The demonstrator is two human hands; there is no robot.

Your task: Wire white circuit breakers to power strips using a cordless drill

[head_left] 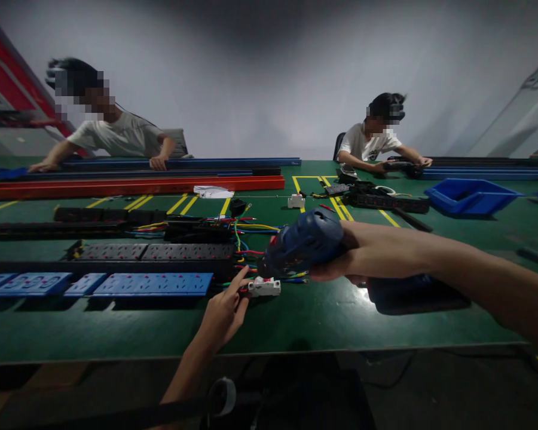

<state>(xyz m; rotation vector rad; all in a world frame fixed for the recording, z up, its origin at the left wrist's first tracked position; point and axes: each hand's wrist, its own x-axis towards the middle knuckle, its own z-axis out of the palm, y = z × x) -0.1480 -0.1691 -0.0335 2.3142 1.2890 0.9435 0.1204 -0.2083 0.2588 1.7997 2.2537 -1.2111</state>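
The right hand (pixel 363 254) is clenched around the handle of a dark blue, pistol-shaped power driver (pixel 305 239). The nose of the driver points left and down from this grip, toward a small white block-shaped breaker (pixel 265 287) lying on the glossy green tabletop (pixel 170 334). Contact between the driver tip and the breaker cannot be determined.

The left hand (pixel 224 313) is positioned at the left end of the breaker, index finger extended over the wire entry. Whether its fingers pinch the breaker or its wires cannot be determined.

Left of the left hand: a long, bright blue socket strip (pixel 159 285), with a long black socket strip (pixel 116 251) behind it. Thin multicoloured insulated wires (pixel 251 252) lie just beyond the left fingertips.

Beyond the driver: a second white breaker (pixel 296 200). Beyond the right hand, to the right: an angular blue plastic bin (pixel 470 197). Far left, beyond both strips: a long orange-red bar (pixel 138 187).
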